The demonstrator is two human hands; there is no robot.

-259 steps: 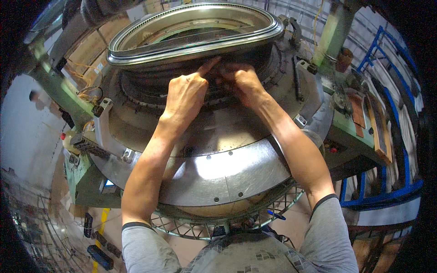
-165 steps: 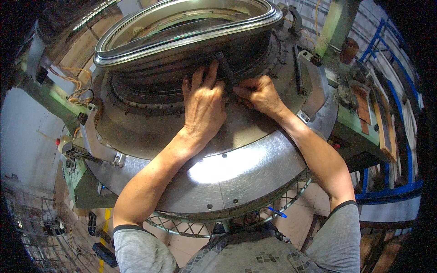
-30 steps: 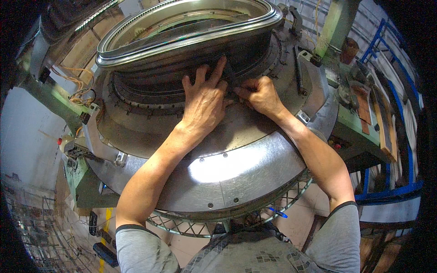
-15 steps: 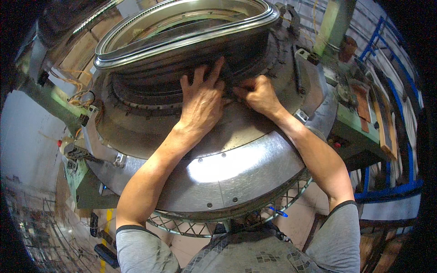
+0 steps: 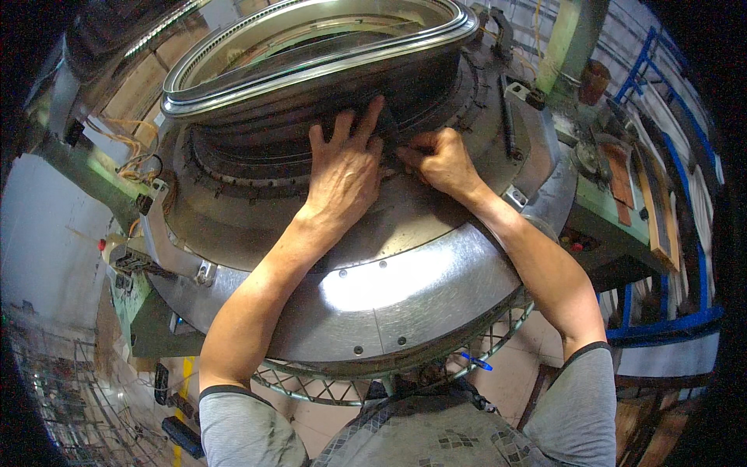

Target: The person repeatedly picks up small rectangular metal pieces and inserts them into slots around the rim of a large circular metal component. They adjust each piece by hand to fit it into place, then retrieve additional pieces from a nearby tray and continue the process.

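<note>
My left hand (image 5: 342, 175) lies against the dark wall of fabric or rubber (image 5: 264, 132) that rises from a large round metal machine (image 5: 436, 272). Its fingers are stretched out and spread, the longest pointing up toward the polished metal rim (image 5: 311, 80). Just to its right, my right hand (image 5: 447, 165) is closed in a pinch, thumb against forefinger, at the foot of the dark wall. Whatever those fingertips grip is too small and shadowed to name. The fingertips of both hands come close together over the groove there.
A ring of small dark teeth (image 5: 233, 181) circles the wall's base. Metal brackets (image 5: 515, 197) stick up on the outer ring. Green machine beams (image 5: 576, 47) stand on both sides. Blue metal racking (image 5: 661, 323) is at the right, and a lattice hoop (image 5: 311, 389) runs below the near edge.
</note>
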